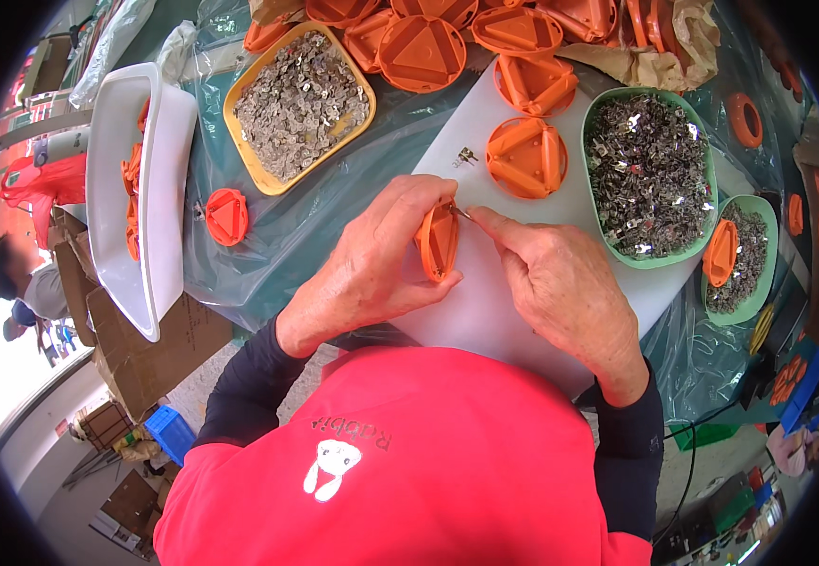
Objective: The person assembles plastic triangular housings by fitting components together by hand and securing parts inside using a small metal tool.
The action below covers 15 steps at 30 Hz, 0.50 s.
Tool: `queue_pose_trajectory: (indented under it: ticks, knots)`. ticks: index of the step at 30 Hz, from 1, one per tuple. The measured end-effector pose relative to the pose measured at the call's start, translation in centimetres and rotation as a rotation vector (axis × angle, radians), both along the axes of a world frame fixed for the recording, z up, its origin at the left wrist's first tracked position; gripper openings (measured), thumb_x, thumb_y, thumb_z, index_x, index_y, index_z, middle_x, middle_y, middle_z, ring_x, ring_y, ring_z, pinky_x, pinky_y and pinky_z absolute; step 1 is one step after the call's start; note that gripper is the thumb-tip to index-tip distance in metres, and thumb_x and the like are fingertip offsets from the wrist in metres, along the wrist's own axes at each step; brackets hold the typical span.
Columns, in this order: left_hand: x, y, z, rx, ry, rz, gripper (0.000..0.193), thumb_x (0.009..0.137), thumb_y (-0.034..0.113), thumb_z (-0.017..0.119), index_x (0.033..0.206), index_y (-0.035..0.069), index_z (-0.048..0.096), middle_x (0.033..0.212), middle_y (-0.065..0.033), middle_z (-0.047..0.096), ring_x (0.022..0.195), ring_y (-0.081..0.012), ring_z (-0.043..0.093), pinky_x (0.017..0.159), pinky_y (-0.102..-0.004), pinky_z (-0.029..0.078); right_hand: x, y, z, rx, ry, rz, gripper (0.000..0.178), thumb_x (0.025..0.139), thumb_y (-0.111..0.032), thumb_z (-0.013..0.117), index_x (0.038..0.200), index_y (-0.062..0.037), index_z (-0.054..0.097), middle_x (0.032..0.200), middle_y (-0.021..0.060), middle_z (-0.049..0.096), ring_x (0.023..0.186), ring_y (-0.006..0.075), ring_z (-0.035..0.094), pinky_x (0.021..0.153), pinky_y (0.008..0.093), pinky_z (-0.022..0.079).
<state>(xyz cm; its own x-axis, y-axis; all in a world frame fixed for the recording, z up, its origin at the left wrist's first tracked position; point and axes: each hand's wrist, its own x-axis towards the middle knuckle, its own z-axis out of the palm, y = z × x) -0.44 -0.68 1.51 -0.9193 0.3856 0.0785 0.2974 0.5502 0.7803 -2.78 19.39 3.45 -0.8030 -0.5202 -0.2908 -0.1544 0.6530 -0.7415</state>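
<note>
Upright and tilted in my left hand, a round orange plastic housing is gripped between thumb and fingers over a white board. My right hand has its fingers closed in a pinch at the housing's upper right edge. A small thin metal piece shows at those fingertips; its exact kind is too small to tell. Beyond my hands, a few small metal clips lie on the board. Near them sit an orange housing with a triangular inside and another housing behind it.
A yellow tray of flat metal pieces stands far left, a green tray of metal clips on the right. Further right is a smaller green tray. A white bin holds orange parts. Several orange housings crowd the far edge.
</note>
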Motion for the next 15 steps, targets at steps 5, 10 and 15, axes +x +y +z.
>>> queue_pose_trajectory:
  ticks: [5, 10, 15]
  knots:
    - [-0.03, 0.06, -0.24, 0.015, 0.006, -0.001, 0.069, 0.057, 0.01, 0.079, 0.118, 0.005, 0.048, 0.11, -0.014, 0.055, 0.1, -0.0321, 0.055, 0.086, -0.0363, 0.046, -0.03, -0.03, -0.1, -0.007, 0.032, -0.005, 0.032, 0.081, -0.005, 0.048, 0.11, -0.0075, 0.062, 0.071, 0.0226, 0.057, 0.065, 0.038, 0.057, 0.06, 0.0433, 0.045]
    - [-0.07, 0.06, -0.29, 0.019, 0.012, -0.005, 0.069, 0.057, 0.01, 0.078, 0.118, 0.005, 0.048, 0.109, -0.0138, 0.055, 0.1, -0.0321, 0.055, 0.086, -0.0364, 0.046, -0.14, -0.15, 0.1, 0.001, 0.031, -0.002, 0.032, 0.081, -0.005, 0.048, 0.11, -0.0078, 0.062, 0.069, 0.0224, 0.057, 0.061, 0.0367, 0.058, 0.059, 0.043, 0.046]
    - [-0.12, -0.02, -0.11, 0.009, -0.021, -0.013, 0.068, 0.058, 0.01, 0.078, 0.119, 0.005, 0.048, 0.11, -0.014, 0.055, 0.1, -0.0321, 0.055, 0.086, -0.0365, 0.046, -0.19, -0.16, 0.16, 0.008, 0.04, 0.0, 0.033, 0.081, -0.006, 0.048, 0.111, -0.0079, 0.062, 0.068, 0.0222, 0.057, 0.06, 0.0357, 0.059, 0.059, 0.0421, 0.047]
